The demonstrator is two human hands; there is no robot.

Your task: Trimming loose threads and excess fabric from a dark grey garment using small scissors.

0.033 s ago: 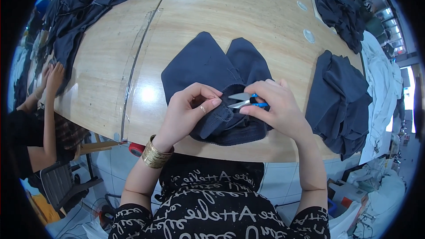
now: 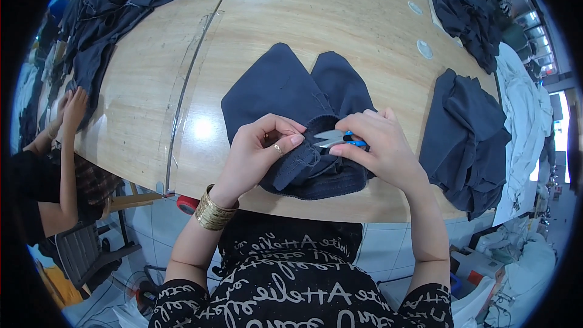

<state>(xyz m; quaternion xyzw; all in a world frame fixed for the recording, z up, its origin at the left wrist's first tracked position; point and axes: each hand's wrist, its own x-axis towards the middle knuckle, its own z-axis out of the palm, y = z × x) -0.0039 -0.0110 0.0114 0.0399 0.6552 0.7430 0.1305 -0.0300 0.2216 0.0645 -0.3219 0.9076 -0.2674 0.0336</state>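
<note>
A pale wooden worktop (image 2: 316,18) is filling most of the view, its grain bending toward the rim, with a straight seam running from the near edge up to the far side. Light is glaring off it just left of the hands. Below its near edge, tiled floor and a chair are showing at the lower left, and white cloth and clutter are crowding the right margin.

The dark navy garment (image 2: 291,94) is lying at the near edge of the worktop, two legs or sleeves fanning away from the person; which they are is hard to tell. Its bunched hem is sitting under both hands. The left hand (image 2: 258,152) is pinching the folded edge between thumb and fingertips, a ring on one finger and a gold bangle (image 2: 212,211) on the wrist. The right hand (image 2: 379,146) is closing around small thread snips (image 2: 334,138) with a blue handle, the metal blades pointing toward the left fingers; most of the handle is being hidden by the palm.

A heap of dark garments (image 2: 464,136) is resting well to the right, another pile (image 2: 467,18) at the far right corner, more dark cloth (image 2: 115,0) along the far left. Two small round discs (image 2: 424,48) are lying between. A second person's hands (image 2: 70,109) are resting at the left edge, that person's body cut off.
</note>
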